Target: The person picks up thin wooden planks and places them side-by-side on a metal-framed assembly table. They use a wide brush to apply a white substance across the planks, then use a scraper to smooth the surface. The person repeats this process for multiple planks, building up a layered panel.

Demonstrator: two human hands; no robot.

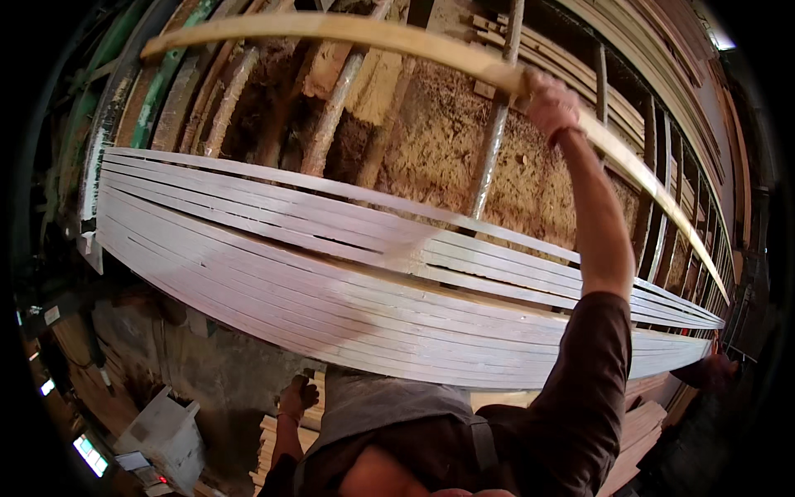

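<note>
With my right arm stretched out over the rack, my right hand [551,106] is closed around a long, narrow bare wooden strip [397,40]. The strip spans the far side, crossing above the metal rails. Between it and my body, many white-coated strips [315,290] lie side by side across the rails, with narrow gaps between some of them. My left hand [296,399] hangs low at my side, its fingers loosely bent and a little apart, close to a stack of bare boards [269,443]. Nothing shows in that hand.
Metal rails [493,149] run away from me above a floor covered in brown debris [431,141]. More bare boards [571,66] are piled at the far right. A pale box-shaped unit [161,435] stands at the lower left. At the right end, a dark red shape [708,371] shows dimly.
</note>
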